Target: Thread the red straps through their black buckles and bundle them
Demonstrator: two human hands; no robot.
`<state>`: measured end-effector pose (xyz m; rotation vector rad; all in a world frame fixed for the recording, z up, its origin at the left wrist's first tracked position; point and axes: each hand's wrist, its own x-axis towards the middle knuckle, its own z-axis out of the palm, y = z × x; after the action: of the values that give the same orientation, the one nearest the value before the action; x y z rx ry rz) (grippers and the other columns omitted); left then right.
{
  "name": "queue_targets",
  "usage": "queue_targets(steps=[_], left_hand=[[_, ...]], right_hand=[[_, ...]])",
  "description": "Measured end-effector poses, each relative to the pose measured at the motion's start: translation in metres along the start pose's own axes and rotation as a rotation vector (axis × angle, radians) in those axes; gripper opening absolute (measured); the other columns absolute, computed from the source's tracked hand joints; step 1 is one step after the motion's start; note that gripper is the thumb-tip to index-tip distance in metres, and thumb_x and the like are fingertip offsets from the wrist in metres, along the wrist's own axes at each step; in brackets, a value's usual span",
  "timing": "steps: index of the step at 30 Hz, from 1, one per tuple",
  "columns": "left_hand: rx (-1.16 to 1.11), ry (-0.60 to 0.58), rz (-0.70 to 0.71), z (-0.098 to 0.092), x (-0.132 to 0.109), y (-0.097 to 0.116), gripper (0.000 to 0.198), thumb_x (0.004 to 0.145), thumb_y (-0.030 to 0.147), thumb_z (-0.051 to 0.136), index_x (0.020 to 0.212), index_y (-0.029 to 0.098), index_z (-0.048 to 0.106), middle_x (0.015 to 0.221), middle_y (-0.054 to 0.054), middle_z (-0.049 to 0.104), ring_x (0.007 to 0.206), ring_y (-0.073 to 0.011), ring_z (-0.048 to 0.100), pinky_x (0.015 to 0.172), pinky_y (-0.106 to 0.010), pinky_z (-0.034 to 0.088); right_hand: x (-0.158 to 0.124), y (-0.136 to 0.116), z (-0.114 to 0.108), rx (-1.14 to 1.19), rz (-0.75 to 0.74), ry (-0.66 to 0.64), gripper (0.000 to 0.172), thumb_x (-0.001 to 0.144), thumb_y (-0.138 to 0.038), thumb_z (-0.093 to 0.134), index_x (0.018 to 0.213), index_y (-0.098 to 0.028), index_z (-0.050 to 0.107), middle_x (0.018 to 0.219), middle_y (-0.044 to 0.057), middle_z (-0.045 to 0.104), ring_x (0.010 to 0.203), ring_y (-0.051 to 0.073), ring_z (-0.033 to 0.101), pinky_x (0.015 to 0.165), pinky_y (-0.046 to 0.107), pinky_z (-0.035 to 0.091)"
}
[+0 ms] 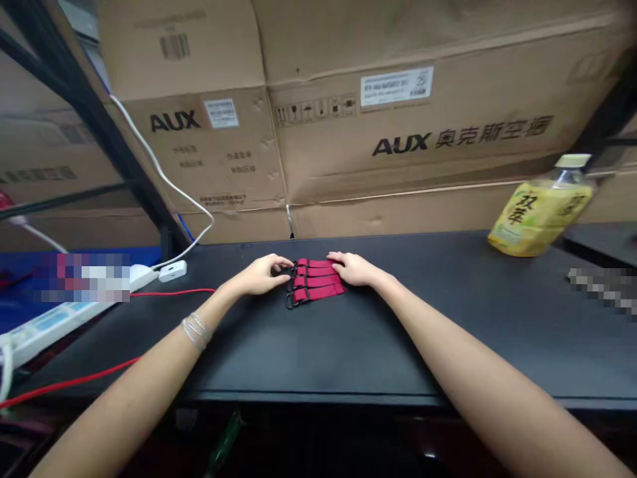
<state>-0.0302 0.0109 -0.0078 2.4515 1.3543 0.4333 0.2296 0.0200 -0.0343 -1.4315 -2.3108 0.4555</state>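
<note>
Several short red straps (318, 280) lie side by side in a row on the black tabletop (318, 352). Each has a black slider, and black clips (290, 297) stick out at their left ends. At these clips is my left hand (263, 275), its fingers curved and the thumb apart from them, with the fingertips touching the upper clips. My right hand (355, 269) rests over the right ends of the upper straps, fingers stretched out and lying flat, covering part of the cloth. A beaded bracelet circles my left wrist.
Large cardboard boxes (438, 166) stand behind the tabletop. A yellow-labelled bottle (540, 212) is at the back right. On the left are a white power strip (44, 325), a white charger (172, 271), a red cable (84, 377) and a black metal frame (94, 119).
</note>
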Motion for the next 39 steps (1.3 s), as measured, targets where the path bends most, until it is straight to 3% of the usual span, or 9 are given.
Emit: queue_targets(steps=[3, 13, 23, 39], left_hand=[[0.018, -0.043, 0.01, -0.0028, -0.001, -0.0033, 0.045, 0.074, 0.043, 0.055, 0.112, 0.019, 0.059, 0.102, -0.006, 0.061, 0.082, -0.0173, 0.055, 0.074, -0.028, 0.045], [-0.051, -0.03, 0.01, 0.0003, -0.0008, -0.0011, 0.047, 0.076, 0.044, 0.052, 0.115, 0.019, 0.057, 0.098, -0.006, 0.061, 0.074, -0.0146, 0.054, 0.069, -0.027, 0.045], [-0.048, -0.052, 0.034, -0.0013, -0.0021, 0.002, 0.041, 0.077, 0.046, 0.051, 0.106, 0.018, 0.062, 0.091, -0.005, 0.064, 0.074, -0.0156, 0.055, 0.067, -0.026, 0.044], [-0.063, -0.047, 0.028, -0.001, -0.0029, 0.0001, 0.044, 0.076, 0.045, 0.055, 0.109, 0.016, 0.06, 0.093, -0.006, 0.062, 0.075, -0.0152, 0.053, 0.068, -0.025, 0.044]], right_hand=[[-0.0007, -0.0001, 0.0001, -0.005, -0.002, -0.003, 0.042, 0.086, -0.018, 0.042, 0.128, -0.011, 0.048, 0.132, 0.009, 0.046, 0.122, 0.02, 0.041, 0.105, 0.031, 0.03], [-0.0021, -0.0014, -0.0009, -0.008, 0.036, 0.004, 0.045, 0.085, -0.021, 0.045, 0.129, -0.011, 0.047, 0.131, 0.01, 0.047, 0.121, 0.021, 0.043, 0.103, 0.032, 0.032], [-0.0019, 0.0001, 0.0004, -0.015, 0.023, 0.006, 0.044, 0.085, -0.023, 0.046, 0.128, -0.012, 0.047, 0.131, 0.01, 0.047, 0.121, 0.021, 0.043, 0.103, 0.033, 0.032], [-0.0037, -0.0039, -0.001, -0.02, 0.046, -0.008, 0.045, 0.086, -0.025, 0.045, 0.129, -0.01, 0.047, 0.131, 0.01, 0.047, 0.12, 0.021, 0.044, 0.103, 0.031, 0.032]])
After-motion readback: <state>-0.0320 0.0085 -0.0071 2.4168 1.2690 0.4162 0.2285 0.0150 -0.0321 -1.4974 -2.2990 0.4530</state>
